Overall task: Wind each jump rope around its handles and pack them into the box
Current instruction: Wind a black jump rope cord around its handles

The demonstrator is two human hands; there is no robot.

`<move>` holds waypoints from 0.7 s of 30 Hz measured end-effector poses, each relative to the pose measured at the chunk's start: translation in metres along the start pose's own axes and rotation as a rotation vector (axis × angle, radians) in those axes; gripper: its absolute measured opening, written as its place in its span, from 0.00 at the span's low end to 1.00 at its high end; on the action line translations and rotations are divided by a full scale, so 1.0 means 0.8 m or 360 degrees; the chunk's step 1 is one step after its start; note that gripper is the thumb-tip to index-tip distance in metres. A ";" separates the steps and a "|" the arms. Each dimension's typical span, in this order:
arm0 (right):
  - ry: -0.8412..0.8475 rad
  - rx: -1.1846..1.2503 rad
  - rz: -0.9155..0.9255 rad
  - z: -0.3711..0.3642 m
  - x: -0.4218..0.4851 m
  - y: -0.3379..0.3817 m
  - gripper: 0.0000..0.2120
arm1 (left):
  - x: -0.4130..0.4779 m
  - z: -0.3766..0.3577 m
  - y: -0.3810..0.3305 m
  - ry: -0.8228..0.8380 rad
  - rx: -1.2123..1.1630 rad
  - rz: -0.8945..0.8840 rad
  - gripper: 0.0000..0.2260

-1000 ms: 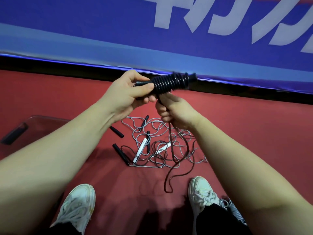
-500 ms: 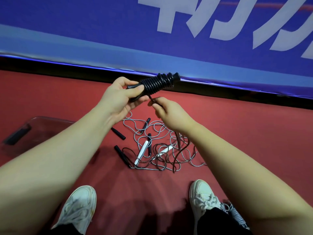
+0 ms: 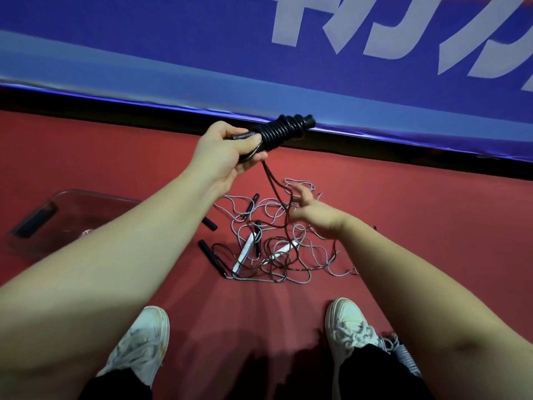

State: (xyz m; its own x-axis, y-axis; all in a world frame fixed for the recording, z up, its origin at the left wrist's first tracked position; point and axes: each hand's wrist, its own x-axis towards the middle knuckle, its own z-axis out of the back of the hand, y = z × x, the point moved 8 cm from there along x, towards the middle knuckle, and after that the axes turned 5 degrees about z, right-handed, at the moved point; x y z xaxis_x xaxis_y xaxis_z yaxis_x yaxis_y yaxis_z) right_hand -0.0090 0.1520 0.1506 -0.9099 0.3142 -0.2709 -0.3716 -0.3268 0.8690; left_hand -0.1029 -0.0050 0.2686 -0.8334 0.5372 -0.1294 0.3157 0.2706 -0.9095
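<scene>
Since the frame half a second ago, your right hand (image 3: 314, 217) has let go of the cord just under the bundle and dropped low, toward the floor, while the bundle has stayed raised.

Wound jump rope (image 3: 284, 131): black cord coiled tightly round its paired handles, held up in the air in front of the banner's lower edge, its far end tilted up and to the right. Your left hand (image 3: 227, 153) holds the bare handle ends; its grip is clamped on them, with the thumb laid across the top and the fingers curled beneath.

Loose strand (image 3: 275, 189): the dark, unwound remainder, running from under your left fingers down into the heap below.

Your right hand is blurred, with its grip apart and its fingers spread. The strand passes at its fingertips, and whether it touches them cannot be told.

Rope pile (image 3: 302, 255): grey and dark cords tangled on the red floor (image 3: 418, 215) directly below both hands, with two white handles (image 3: 245, 251) and a black handle (image 3: 212, 256) among them.

Clear box (image 3: 95, 197): on the floor to the left of the pile, partly hidden by your left forearm.

Your white shoes (image 3: 141, 339) stand at the near edge. A blue banner (image 3: 173, 53) with white lettering runs across the back.
</scene>
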 end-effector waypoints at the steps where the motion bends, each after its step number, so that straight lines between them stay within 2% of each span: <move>1: -0.0172 -0.0003 0.0191 0.009 0.000 0.027 0.38 | 0.001 0.001 0.003 -0.0012 0.0009 0.0009 0.10; 3: -0.0480 -0.0187 0.0483 0.017 -0.005 0.069 0.32 | 0.002 0.003 0.008 -0.0037 0.0003 0.0048 0.09; 4: -0.0542 -0.0290 0.0589 0.011 -0.007 0.083 0.29 | 0.001 0.003 0.010 -0.0044 -0.0015 0.0067 0.09; 8: -0.0679 -0.0484 0.0869 -0.014 -0.016 0.121 0.10 | 0.004 0.001 0.005 -0.0025 -0.0108 0.0085 0.06; 11: -0.0547 -0.0600 0.0936 -0.019 -0.013 0.127 0.08 | 0.007 0.002 0.002 0.0017 -0.0206 0.0135 0.04; 13: -0.0447 -0.0793 0.0837 -0.012 -0.005 0.095 0.11 | 0.007 0.004 -0.002 0.0030 -0.0292 0.0176 0.01; 14: -0.0423 -0.0866 0.0718 -0.004 -0.001 0.070 0.12 | 0.007 0.006 -0.005 0.0020 -0.0340 0.0185 0.03; 17: -0.0321 -0.0757 0.0276 0.022 0.001 -0.011 0.12 | 0.006 0.007 -0.008 0.0014 -0.0424 0.0233 0.06; 19: -0.0237 -0.0643 0.0086 0.031 -0.002 -0.042 0.11 | 0.001 0.001 0.001 0.0066 -0.0360 0.0291 0.07; 21: -0.0225 -0.0873 -0.0085 0.047 0.000 -0.067 0.11 | 0.000 -0.007 0.011 0.0116 -0.0314 0.0324 0.06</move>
State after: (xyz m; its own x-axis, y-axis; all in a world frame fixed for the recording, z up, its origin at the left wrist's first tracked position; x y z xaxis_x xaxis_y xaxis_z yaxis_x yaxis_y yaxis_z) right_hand 0.0176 0.2027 0.1196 -0.8676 0.4471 -0.2175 -0.4922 -0.7103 0.5032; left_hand -0.0974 0.0019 0.2631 -0.7116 0.6503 -0.2660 0.5611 0.2980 -0.7722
